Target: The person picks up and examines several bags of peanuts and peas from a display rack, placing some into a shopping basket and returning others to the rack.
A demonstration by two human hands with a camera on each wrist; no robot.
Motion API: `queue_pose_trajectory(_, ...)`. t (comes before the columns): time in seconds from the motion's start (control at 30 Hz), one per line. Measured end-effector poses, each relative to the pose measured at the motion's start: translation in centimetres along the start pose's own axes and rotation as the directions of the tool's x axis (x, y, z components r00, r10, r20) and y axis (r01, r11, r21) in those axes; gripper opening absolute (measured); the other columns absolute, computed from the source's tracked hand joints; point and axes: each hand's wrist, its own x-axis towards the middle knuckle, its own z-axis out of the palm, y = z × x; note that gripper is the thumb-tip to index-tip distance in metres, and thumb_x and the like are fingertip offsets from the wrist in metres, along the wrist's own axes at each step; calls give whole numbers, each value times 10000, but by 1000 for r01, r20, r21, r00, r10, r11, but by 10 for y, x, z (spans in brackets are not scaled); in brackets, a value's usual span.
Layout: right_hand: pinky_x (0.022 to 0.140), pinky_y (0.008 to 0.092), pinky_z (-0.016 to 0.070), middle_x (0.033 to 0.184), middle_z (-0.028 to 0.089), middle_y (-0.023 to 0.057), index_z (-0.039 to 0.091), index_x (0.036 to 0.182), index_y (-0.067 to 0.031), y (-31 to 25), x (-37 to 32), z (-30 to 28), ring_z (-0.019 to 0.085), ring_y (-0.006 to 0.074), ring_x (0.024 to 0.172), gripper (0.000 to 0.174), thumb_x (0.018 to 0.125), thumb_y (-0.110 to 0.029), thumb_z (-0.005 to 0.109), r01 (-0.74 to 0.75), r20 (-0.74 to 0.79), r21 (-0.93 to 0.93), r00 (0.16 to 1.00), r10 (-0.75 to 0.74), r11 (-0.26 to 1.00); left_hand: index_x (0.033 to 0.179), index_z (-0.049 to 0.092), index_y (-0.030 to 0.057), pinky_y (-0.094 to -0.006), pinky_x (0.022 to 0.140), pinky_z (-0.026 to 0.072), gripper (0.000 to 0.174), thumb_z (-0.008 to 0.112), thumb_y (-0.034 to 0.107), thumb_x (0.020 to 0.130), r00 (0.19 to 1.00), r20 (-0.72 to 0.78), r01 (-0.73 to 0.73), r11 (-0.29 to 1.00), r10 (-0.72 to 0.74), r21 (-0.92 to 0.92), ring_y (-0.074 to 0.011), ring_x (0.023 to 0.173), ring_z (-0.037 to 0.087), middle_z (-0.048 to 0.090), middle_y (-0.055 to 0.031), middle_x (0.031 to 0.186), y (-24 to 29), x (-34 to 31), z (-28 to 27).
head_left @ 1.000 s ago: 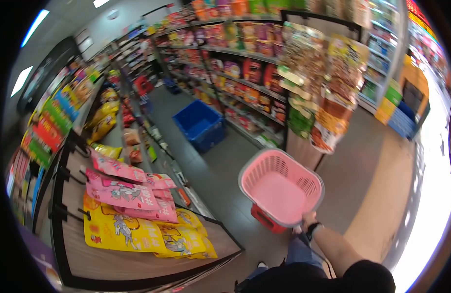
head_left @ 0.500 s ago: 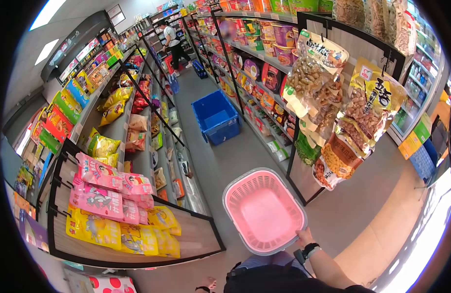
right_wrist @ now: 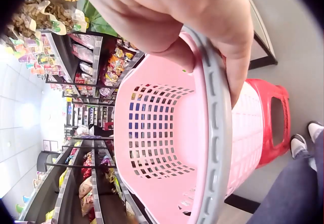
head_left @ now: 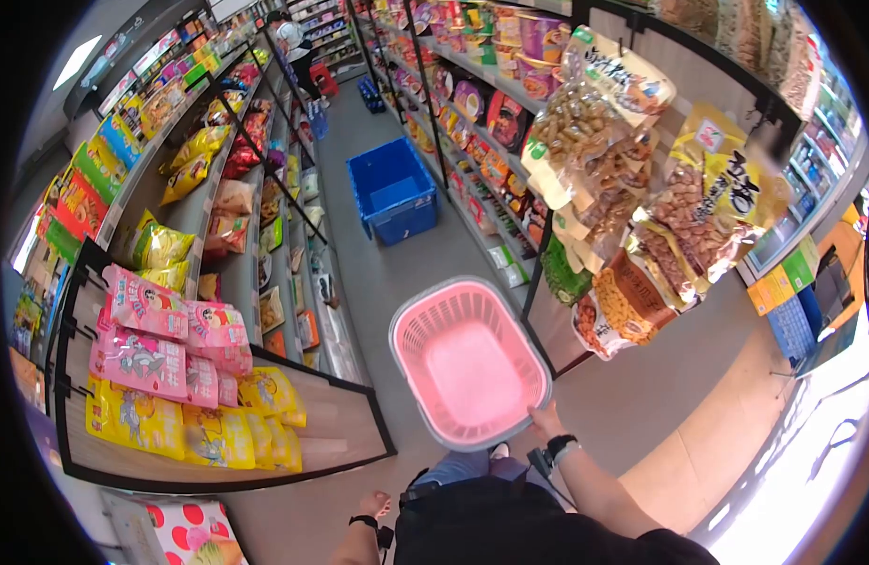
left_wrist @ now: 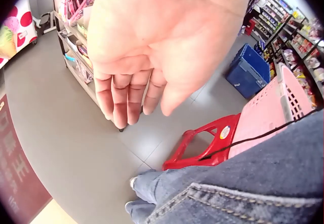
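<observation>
A pink plastic basket [head_left: 472, 372] with a grey rim is in front of the person in the head view, and its bare pink floor shows. My right hand [head_left: 547, 424] grips its near right rim. In the right wrist view the thumb [right_wrist: 177, 54] lies over the inner side of the rim and a finger [right_wrist: 236, 77] on the outer side. Below the basket is a red plastic stool-like piece [right_wrist: 276, 115]. My left hand [left_wrist: 162, 46] hangs beside the body, palm in view, fingers loosely bent and holding nothing.
A blue crate [head_left: 394, 193] is on the aisle floor between snack shelves. Pink and yellow snack bags [head_left: 161, 363] hang on the left shelf end, nut bags [head_left: 632, 198] on the right one. Farther down the aisle, another person [head_left: 293, 47] is near the shelves.
The head view has shifted, and the basket now sits farther left in it. My left hand has come into the head view. My right hand stays on the basket's rim.
</observation>
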Motion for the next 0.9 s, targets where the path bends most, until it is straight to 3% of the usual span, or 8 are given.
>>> queue_pose_trajectory(0.07, 636, 463, 531, 1139, 447, 178, 213, 1215, -76, -39, 3, 18, 546, 318, 937, 517, 808, -4, 522, -65, -17, 119, 998, 67, 991, 738, 591, 22, -266, 474, 470, 150, 577, 171, 745, 998, -66, -8, 1000, 9, 26, -145, 546, 572, 581, -71, 633, -6, -5, -5)
queue_pose_trajectory(0.3, 598, 409, 561, 1103, 497, 175, 319, 1190, -26, -124, 94, 79, 588, 298, 865, 421, 819, -33, 518, -20, -94, 93, 995, 29, 995, 781, 607, 20, -254, 490, 488, 149, 595, 161, 735, 988, -110, 108, 994, -107, 8, -146, 556, 590, 593, -74, 643, -19, -4, -17)
queue_pose_trajectory(0.37, 599, 384, 565, 1032, 555, 165, 404, 1156, -13, -142, 110, 90, 608, 277, 822, 338, 833, -41, 498, -14, 95, 194, 995, -5, 981, 796, 612, 18, -242, 471, 477, 146, 588, 151, 740, 990, -79, 115, 993, -114, 17, -145, 535, 579, 586, -72, 630, -3, -7, -17)
queue_pose_trajectory(0.53, 603, 388, 564, 972, 583, 152, 455, 1112, -1, -148, 114, 115, 615, 268, 786, 288, 834, -55, 508, 13, -24, 245, 1000, -8, 970, 707, 577, 22, -271, 429, 434, 150, 539, 156, 763, 986, 84, 137, 987, -144, 84, -144, 506, 545, 560, -71, 594, 39, 52, -31)
queue_pose_trajectory(0.57, 622, 399, 560, 971, 580, 153, 453, 1114, -6, -146, 113, 114, 610, 271, 800, 297, 835, -82, 521, -25, -38, 240, 999, 35, 971, 666, 559, 33, -293, 429, 428, 190, 530, 188, 771, 988, 84, 105, 969, -127, 223, -160, 500, 540, 541, -59, 557, 80, 51, -38)
queue_pose_trajectory(0.67, 636, 413, 555, 993, 572, 152, 444, 1127, -16, -144, 116, 104, 607, 275, 811, 326, 836, -123, 543, -100, 73, 246, 994, 84, 964, 802, 574, 28, -311, 473, 443, 198, 535, 221, 786, 993, 119, -23, 999, 18, 46, -184, 533, 555, 567, -77, 626, 89, 150, -34)
queue_pose_trajectory(0.7, 634, 412, 555, 1019, 561, 154, 441, 1129, -21, -147, 115, 102, 606, 278, 820, 333, 831, -122, 550, -183, 104, 270, 982, 160, 945, 904, 574, 16, -300, 501, 447, 233, 544, 215, 787, 991, 133, 24, 970, 8, -240, -174, 574, 563, 591, -88, 703, 113, 165, -32)
queue_pose_trajectory(0.9, 590, 461, 546, 1016, 567, 159, 434, 1125, -13, -165, 101, 124, 603, 297, 830, 336, 813, -69, 548, -49, -134, 188, 988, 76, 981, 944, 580, -5, -276, 507, 451, 251, 564, 188, 783, 951, 151, -225, 937, 272, -267, -154, 590, 561, 598, -79, 727, 259, 228, -36)
